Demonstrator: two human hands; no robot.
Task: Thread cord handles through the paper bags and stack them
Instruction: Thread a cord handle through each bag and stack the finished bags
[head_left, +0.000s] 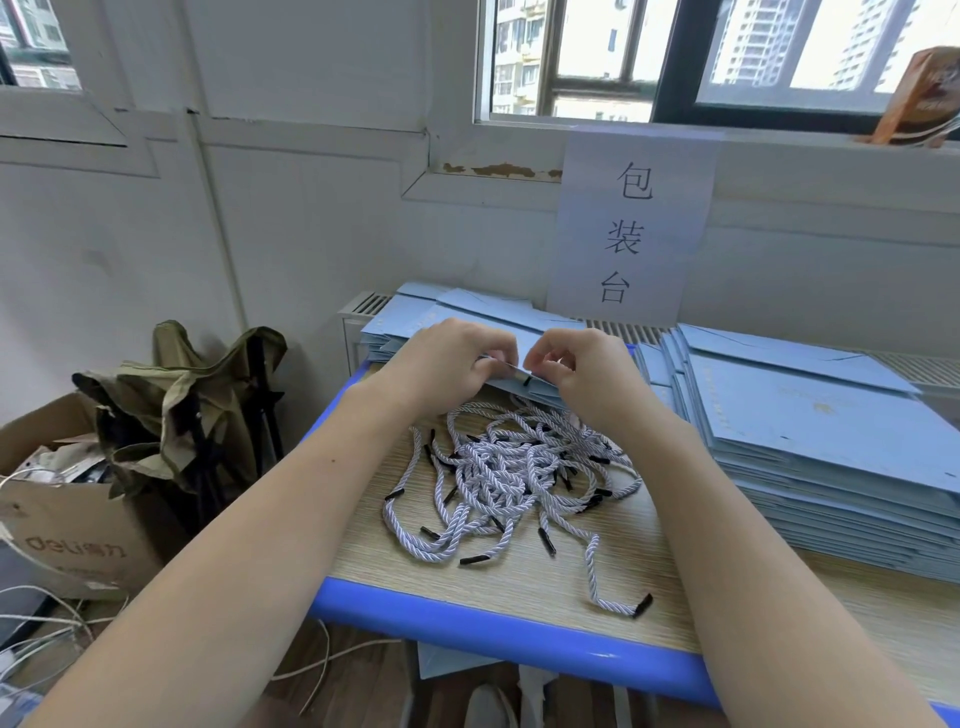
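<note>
A flat light-blue paper bag (524, 382) lies at the far side of the table, its near edge lifted. My left hand (449, 361) grips that edge from the left. My right hand (582, 369) pinches the same edge from the right, where a black cord tip (527, 382) pokes through the paper. A tangled heap of white twisted cords with black tips (514, 480) lies on the table just in front of both hands. Behind the hands sits a low stack of blue bags (415, 317). A taller stack of blue bags (831, 447) fills the right side.
The wooden table has a blue edge (467, 621). To the left on the floor stand a folded olive stool (197, 405) and a cardboard box (62, 509) with loose wires. A paper sign (628, 228) hangs on the wall behind.
</note>
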